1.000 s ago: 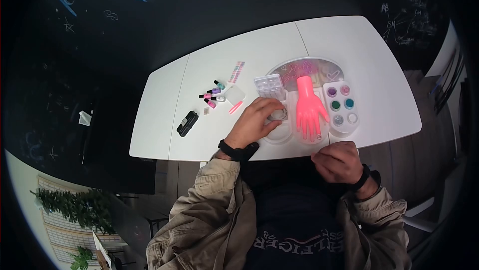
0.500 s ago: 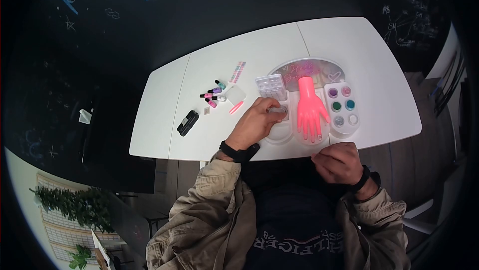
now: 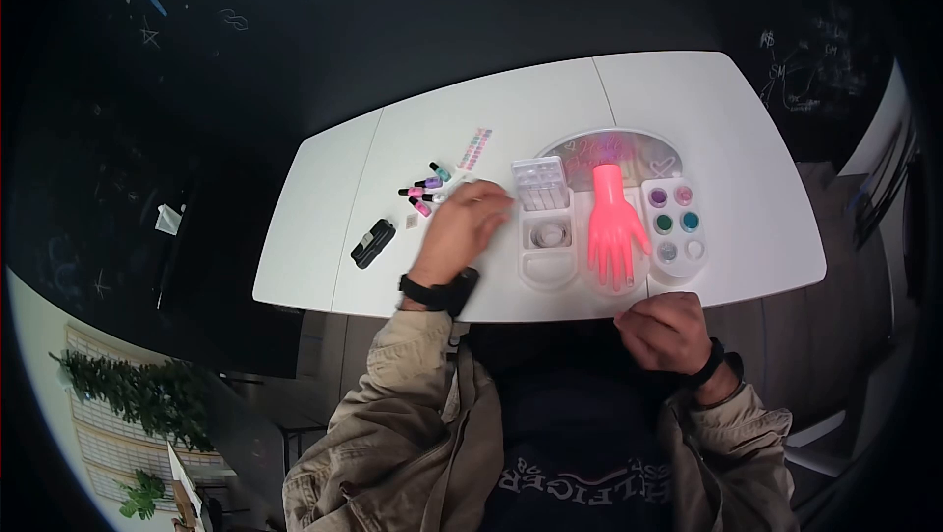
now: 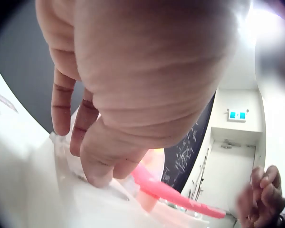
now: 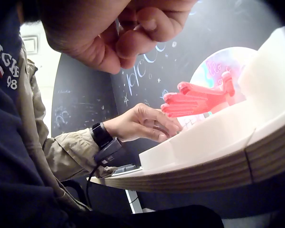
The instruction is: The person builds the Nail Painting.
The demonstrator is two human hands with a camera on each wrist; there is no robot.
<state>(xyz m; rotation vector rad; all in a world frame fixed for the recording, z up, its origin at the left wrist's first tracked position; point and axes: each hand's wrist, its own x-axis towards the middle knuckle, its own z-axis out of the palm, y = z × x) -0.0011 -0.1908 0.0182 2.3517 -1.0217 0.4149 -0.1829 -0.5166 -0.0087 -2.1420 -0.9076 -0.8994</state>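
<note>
My left hand (image 3: 458, 237) is off the white tray (image 3: 550, 275), to its left, with its fingers loosely bent and nothing visible in them. It covers the clear sheet and pink tweezers on the table. In the tray's compartment sits a round clear piece (image 3: 550, 234), below an upright clear sectioned case (image 3: 540, 184). A bright pink model hand (image 3: 613, 225) lies fingers toward me, with a shiny spot on one nail. My right hand (image 3: 668, 328) is held at the table's front edge, fingertips pinched together; a small pale sliver (image 5: 118, 26) shows between them in the right wrist view.
Right of the model hand, a white holder has several pots of coloured glitter (image 3: 664, 224). Nail polish bottles (image 3: 420, 206), a nail sticker sheet (image 3: 475, 149), a small square (image 3: 411, 223) and a black case (image 3: 372, 244) lie at left. A decorated panel (image 3: 638, 151) stands behind.
My left hand has left the round piece in the tray compartment and swung left over the clear sheet and tweezers. The right hand keeps its pinch in place; the head view tilts slightly.
</note>
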